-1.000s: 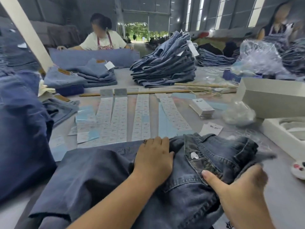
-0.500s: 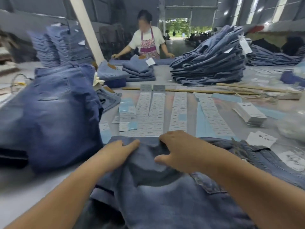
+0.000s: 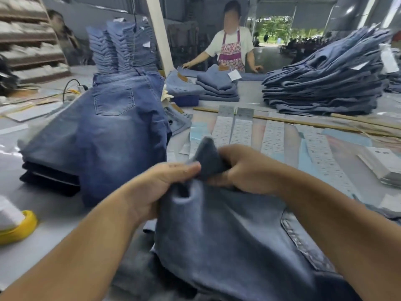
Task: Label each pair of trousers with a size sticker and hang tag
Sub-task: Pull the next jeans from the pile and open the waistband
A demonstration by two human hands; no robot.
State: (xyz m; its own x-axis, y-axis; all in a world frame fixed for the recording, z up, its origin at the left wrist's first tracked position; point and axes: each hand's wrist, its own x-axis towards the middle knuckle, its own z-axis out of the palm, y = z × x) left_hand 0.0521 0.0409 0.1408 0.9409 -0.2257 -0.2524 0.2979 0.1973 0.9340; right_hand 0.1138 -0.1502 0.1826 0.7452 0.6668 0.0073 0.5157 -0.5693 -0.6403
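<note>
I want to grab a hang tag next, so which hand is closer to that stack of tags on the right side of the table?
Right. The right hand grips the jeans nearer the tag stack; the left hand is beyond it.

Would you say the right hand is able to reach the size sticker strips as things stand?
Probably not right away: the right hand grips the jeans together with the left hand. The sticker strips lie uncovered just beyond it, so once it lets go the way looks free.

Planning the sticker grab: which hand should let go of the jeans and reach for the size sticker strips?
Probably the right hand: the sticker strips lie just beyond it, right of centre. The left hand can keep gripping the jeans.
</note>
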